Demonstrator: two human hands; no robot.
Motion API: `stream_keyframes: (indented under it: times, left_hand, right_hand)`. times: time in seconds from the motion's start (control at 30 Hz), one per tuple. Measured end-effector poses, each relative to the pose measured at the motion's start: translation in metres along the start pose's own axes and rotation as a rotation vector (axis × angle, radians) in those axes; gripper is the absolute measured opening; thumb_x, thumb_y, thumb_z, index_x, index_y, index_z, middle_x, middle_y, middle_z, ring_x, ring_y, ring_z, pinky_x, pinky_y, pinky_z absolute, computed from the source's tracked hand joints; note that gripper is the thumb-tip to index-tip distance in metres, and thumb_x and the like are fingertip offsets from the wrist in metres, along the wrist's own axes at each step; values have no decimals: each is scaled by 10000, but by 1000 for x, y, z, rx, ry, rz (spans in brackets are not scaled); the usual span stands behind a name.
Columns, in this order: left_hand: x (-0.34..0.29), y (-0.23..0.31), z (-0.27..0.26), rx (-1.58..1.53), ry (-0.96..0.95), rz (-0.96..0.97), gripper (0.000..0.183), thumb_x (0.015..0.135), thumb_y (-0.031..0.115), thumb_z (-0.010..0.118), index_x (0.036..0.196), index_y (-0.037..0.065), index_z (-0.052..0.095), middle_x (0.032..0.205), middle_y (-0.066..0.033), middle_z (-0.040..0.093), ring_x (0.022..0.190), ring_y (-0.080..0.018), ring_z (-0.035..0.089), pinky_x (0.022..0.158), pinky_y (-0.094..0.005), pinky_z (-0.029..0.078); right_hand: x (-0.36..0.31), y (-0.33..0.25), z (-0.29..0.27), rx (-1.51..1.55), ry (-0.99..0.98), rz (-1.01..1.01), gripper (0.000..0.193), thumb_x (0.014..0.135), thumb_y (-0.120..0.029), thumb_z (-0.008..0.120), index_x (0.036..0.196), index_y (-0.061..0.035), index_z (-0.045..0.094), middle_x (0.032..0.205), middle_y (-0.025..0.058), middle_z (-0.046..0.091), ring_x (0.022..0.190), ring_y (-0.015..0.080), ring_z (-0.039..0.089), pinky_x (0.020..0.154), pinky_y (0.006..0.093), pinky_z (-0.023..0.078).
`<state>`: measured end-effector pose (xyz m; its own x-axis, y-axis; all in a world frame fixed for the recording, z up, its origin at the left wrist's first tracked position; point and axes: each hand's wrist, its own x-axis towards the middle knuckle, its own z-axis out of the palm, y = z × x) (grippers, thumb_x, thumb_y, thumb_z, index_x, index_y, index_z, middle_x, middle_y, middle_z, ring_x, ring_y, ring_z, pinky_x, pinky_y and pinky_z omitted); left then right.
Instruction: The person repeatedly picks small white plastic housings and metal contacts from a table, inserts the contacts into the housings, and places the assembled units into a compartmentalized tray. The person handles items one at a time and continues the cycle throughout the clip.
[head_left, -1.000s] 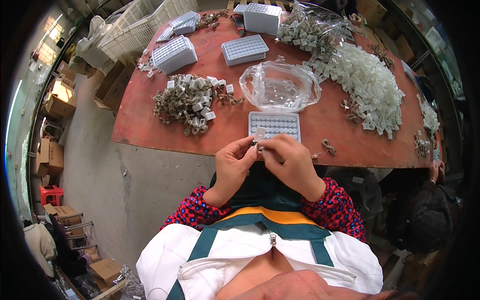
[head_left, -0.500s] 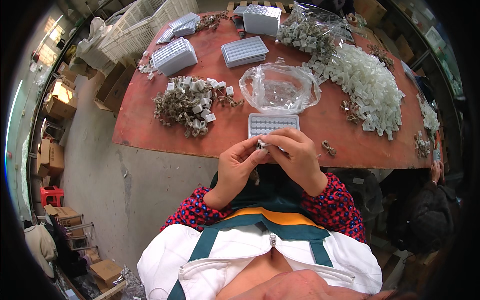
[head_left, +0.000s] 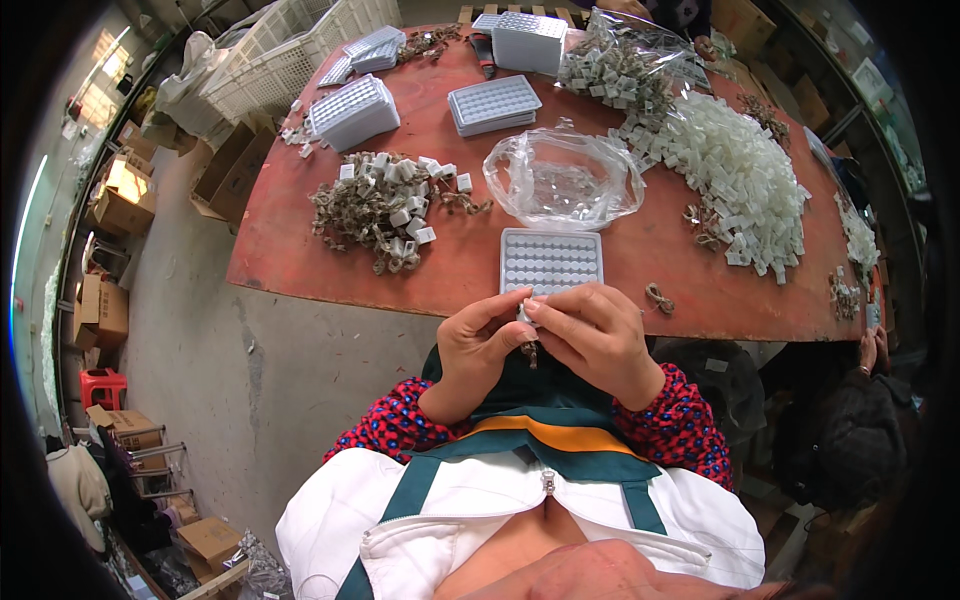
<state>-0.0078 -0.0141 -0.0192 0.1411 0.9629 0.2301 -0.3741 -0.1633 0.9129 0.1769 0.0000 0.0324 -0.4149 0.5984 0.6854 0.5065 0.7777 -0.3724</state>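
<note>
A small white plastic piece (head_left: pixel 525 312) with a short brown coiled cord (head_left: pixel 531 354) hanging below it is pinched between my two hands, in front of the table edge. My left hand (head_left: pixel 474 355) grips it from the left with thumb and forefinger. From the right, the bent fingers of my right hand (head_left: pixel 600 340) close on its upper part. Just beyond my fingertips lies a grey-white tray (head_left: pixel 550 232) with rows of small raised shapes. A heap of white pieces with brown cords (head_left: pixel 385 215) lies to the left on the red table (head_left: pixel 330 275).
Behind the tray sits an open clear plastic bag (head_left: pixel 610 210). A large heap of translucent white pieces (head_left: pixel 745 185) covers the right side. Stacked trays (head_left: pixel 355 112) stand farther back. One loose brown cord (head_left: pixel 658 297) lies right of my hands. A co-worker's hand (head_left: pixel 873 348) touches the right edge.
Both hands have come down a little toward me, uncovering more of the tray. The brown cord now hangs in plainer sight below my fingers. A person's hand and sleeve have appeared at the far edge.
</note>
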Motion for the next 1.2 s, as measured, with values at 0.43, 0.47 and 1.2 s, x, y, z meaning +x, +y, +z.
stream_keyframes:
  times: [0.43, 0.47, 1.2]
  left_hand:
    - [18, -6, -4, -254, 63, -348, 426, 992, 74, 630, 1395, -13, 522, 1193, -138, 661, 980, -181, 700, 914, -308, 588]
    - [19, -6, -4, -297, 59, -378, 433, 995, 70, 622, 1405, -11, 510, 1206, -144, 654, 984, -180, 699, 914, -306, 589]
    - [28, 3, -15, -483, 63, -445, 385, 1068, 231, 513, 1368, -9, 520, 1183, -107, 665, 900, -132, 689, 850, -307, 589]
  right_hand:
    - [44, 134, 8, -39, -107, 418, 161, 871, -148, 707, 998, -51, 729, 960, 126, 701, 899, 313, 677, 796, 409, 529]
    - [49, 150, 14, -127, -154, 513, 180, 865, -170, 713, 1001, -53, 729, 979, 127, 704, 917, 314, 679, 811, 415, 527]
    - [49, 148, 10, 884, -63, 838, 218, 986, -62, 628, 1184, 28, 644, 1002, 88, 714, 859, 126, 684, 754, 255, 562]
